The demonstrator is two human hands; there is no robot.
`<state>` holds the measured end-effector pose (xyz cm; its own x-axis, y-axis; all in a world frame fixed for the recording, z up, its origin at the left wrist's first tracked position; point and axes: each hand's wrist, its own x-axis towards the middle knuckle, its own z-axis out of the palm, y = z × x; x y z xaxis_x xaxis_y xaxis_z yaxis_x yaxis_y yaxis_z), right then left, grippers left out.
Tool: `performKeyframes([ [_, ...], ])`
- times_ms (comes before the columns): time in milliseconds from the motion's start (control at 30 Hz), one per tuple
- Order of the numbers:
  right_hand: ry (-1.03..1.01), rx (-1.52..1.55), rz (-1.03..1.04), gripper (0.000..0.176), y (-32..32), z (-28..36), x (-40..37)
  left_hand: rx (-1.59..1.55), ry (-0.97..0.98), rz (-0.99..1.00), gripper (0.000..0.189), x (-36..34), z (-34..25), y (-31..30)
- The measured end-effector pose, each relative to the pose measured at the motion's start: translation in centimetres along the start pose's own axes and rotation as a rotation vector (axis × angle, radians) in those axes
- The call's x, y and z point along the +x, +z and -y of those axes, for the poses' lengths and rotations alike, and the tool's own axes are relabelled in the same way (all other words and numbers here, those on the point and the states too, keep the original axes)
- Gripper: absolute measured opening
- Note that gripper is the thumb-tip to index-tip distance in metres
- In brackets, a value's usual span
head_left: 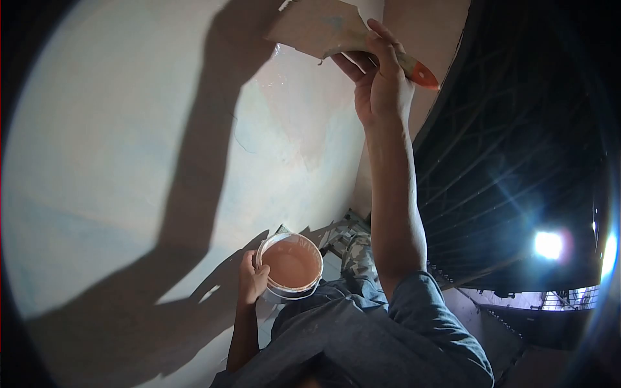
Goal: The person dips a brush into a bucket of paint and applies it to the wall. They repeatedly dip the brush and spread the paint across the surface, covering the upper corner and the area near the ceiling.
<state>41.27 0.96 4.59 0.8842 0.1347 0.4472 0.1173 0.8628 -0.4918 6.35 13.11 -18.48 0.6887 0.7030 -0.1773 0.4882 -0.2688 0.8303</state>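
Note:
My right hand (378,74) is raised high and grips a paintbrush (362,45) with an orange-tipped handle; its bristles press against the wall (116,149) at the upper edge, where a patch of tan paint spreads. My left hand (251,279) is low by my waist and holds the rim of a white bucket (291,265) filled with pinkish-orange paint. The wall below the brush is pale and bluish, with wet smears near the painted patch.
A dark metal grille (511,161) fills the right side, with a bright light (548,244) shining through it. Parts of a ladder or step (343,236) show below the bucket. Shadows of my arms fall across the wall.

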Motion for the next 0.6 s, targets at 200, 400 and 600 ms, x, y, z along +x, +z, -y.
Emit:
performKeyframes([
  [200, 0.241, 0.058, -0.166, 0.034, -9.5, -7.6, -5.2, -0.024, -0.087, -0.016, 0.040, -0.1, -0.1, 0.3],
  [400, 0.535, -0.130, -0.511, 0.025, -23.9, -15.4, -18.8, -0.039, -0.159, -0.031, 0.042, -0.3, -1.3, 0.5],
  [600, 0.522, -0.471, -0.617, 0.021, -23.5, -17.9, -17.6, -0.050, -0.244, -0.033, 0.044, -0.3, -3.4, 0.9],
])
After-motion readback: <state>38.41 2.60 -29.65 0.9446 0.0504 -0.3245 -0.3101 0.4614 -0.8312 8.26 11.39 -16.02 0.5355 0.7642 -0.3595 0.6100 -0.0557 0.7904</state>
